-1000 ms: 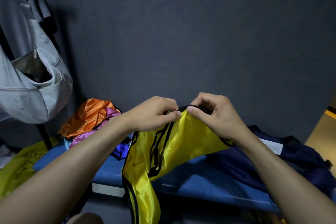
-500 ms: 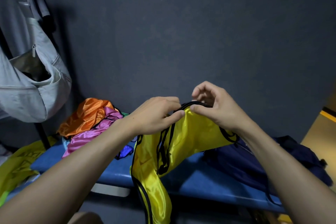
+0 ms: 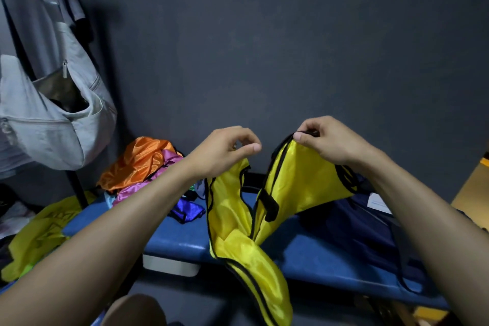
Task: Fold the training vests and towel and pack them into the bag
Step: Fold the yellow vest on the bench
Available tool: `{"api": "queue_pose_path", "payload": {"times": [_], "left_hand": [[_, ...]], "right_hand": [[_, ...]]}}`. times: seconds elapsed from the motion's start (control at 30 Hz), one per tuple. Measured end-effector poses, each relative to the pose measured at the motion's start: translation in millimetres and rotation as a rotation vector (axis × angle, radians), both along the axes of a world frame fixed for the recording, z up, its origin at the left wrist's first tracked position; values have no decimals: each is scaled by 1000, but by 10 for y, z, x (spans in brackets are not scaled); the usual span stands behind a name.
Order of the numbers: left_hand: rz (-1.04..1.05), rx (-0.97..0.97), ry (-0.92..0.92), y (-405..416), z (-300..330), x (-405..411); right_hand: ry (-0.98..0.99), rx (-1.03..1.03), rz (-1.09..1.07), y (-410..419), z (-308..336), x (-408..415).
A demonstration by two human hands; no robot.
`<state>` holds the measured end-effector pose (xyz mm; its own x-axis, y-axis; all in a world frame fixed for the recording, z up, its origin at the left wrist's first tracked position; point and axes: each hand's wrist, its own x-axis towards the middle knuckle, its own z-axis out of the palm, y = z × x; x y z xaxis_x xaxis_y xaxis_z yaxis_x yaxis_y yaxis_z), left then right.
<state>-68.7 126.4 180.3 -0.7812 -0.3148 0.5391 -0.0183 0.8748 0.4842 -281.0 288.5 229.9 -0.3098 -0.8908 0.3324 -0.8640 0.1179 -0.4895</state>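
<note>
The shiny yellow satin training vest with black edging (image 3: 239,222) is held up above the blue padded counter (image 3: 317,254), its lower end trailing over the front edge toward the floor. The right hand (image 3: 326,141) pinches the black trim at the top of one shoulder strap between thumb and forefinger, keeping that strap taut and raised. The left hand (image 3: 225,151) is curled over the top of the other strap; the fabric runs up under its palm, and thumb and forefinger appear to close on it, though the contact itself is hidden. The two hands stand apart — judged, this spreads the straps so the garment hangs flat and its halves can be matched for a fold.

A heap of unfolded vests — crumpled orange satin (image 3: 137,161), pink satin (image 3: 148,188) and a patch of bright blue (image 3: 188,209) — lies at the counter's left end, well apart from the hands, evidently awaiting the same treatment. A yellow-green cloth (image 3: 37,235) lies lower left; whether it is the towel cannot be told. The dark navy fabric bag (image 3: 370,222) lies slumped on the counter to the right, just beside the raised vest, placed within reach for packing. A grey canvas shoulder bag (image 3: 47,114) hangs at upper left.

Judgement: folding is at an early stage; no folded item is visible.
</note>
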Motion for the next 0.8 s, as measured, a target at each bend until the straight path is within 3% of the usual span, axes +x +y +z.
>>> {"api": "queue_pose_path", "payload": {"times": [0.13,0.23,0.37,0.47,0.57,0.67,0.8], "left_hand": [[63,104,-27,-213,-31,119],[75,186,-186,-437,-30,223],[258,14,-332,-761,-51,251],[395,-121,-63,-931,7,191],[317,-191,161,-837,-148,57],[145,-229,-29,-643,-776,-7],[49,-134,-295,-403,-1607,165]], "right_hand": [[-37,-8,-104,-41,-91,-158],[-80,-65,-187,-127,-136,-261],[-81,-126,-239,-331,-136,-306],[-104,-144,-258,-503,-140,-317],[-125,-66,-250,-632,-312,-355],[-129,63,-238,-701,-686,-464],[-116,164,-254,-687,-1101,-616]]}}
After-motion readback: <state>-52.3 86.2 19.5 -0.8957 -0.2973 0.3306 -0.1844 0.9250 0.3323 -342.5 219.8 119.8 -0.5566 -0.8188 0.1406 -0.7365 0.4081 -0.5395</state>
